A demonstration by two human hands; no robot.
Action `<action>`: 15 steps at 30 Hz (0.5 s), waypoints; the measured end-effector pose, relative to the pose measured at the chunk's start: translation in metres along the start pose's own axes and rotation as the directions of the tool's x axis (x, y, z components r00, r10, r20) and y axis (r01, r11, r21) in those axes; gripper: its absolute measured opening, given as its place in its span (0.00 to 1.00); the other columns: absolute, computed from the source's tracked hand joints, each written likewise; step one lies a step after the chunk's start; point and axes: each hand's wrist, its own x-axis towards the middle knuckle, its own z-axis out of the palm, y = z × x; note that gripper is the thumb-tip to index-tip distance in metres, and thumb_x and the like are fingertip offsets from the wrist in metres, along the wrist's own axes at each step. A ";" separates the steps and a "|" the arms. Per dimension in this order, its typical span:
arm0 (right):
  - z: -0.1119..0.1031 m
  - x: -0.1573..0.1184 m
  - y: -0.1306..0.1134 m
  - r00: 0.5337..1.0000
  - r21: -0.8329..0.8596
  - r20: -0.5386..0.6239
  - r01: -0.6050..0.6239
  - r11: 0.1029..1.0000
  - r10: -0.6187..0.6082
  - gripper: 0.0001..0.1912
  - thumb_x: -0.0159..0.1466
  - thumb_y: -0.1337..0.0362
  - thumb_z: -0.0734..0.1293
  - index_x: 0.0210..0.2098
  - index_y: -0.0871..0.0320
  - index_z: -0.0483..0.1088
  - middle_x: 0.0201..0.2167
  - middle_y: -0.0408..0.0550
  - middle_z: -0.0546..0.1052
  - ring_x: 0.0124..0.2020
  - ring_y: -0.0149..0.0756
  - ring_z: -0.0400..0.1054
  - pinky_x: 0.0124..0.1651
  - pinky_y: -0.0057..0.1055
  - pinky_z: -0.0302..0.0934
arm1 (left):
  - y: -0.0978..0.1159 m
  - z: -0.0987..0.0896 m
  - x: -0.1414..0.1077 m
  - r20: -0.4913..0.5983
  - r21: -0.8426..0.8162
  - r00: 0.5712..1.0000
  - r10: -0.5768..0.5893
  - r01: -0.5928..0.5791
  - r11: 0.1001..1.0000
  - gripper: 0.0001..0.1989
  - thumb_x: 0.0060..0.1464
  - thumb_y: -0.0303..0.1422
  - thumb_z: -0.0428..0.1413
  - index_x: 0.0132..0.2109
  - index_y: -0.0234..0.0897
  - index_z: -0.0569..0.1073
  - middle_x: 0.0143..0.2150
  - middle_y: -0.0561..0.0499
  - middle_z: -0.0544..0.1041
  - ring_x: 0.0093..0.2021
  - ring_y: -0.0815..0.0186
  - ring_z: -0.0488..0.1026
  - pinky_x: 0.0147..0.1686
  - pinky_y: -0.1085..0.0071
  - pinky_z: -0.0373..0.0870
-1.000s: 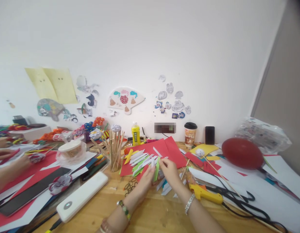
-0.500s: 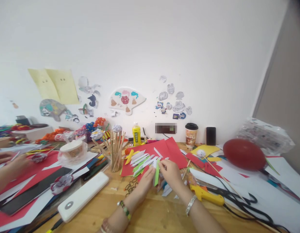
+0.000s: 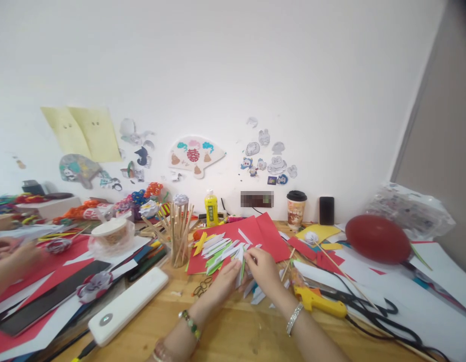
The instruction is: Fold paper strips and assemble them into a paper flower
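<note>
Both hands meet low in the middle of the view, over the wooden table (image 3: 217,334). My left hand (image 3: 228,279) is closed on a folded paper piece (image 3: 242,269), white and green. From the right, my right hand (image 3: 262,269) pinches the same piece with thumb and fingers. Just beyond them, a pile of folded white and green paper strips (image 3: 219,251) lies on red paper (image 3: 272,239). Blue and white paper scraps (image 3: 258,294) are beneath my right hand.
Left of my hands are rubber bands (image 3: 202,287), a jar of sticks (image 3: 180,246) and a white power bank (image 3: 129,306). At right lie a yellow glue gun (image 3: 319,301), black cables and a red balloon (image 3: 378,239). Another person's hands (image 3: 17,261) work at far left.
The paper piece between my hands has turned, showing less of its green face. My left hand has shifted slightly, and the whole view has moved a little.
</note>
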 end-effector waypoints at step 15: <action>0.004 0.000 0.014 0.908 0.751 0.380 -0.413 0.516 0.174 0.20 0.50 0.49 0.69 0.32 0.60 0.71 0.15 0.37 0.66 0.15 0.24 0.58 0.22 0.22 0.54 | 0.011 0.006 -0.008 0.135 -0.165 0.985 -0.103 0.124 0.978 0.15 0.52 0.44 0.52 0.32 0.35 0.67 0.19 0.57 0.59 0.17 0.76 0.50 0.19 0.75 0.41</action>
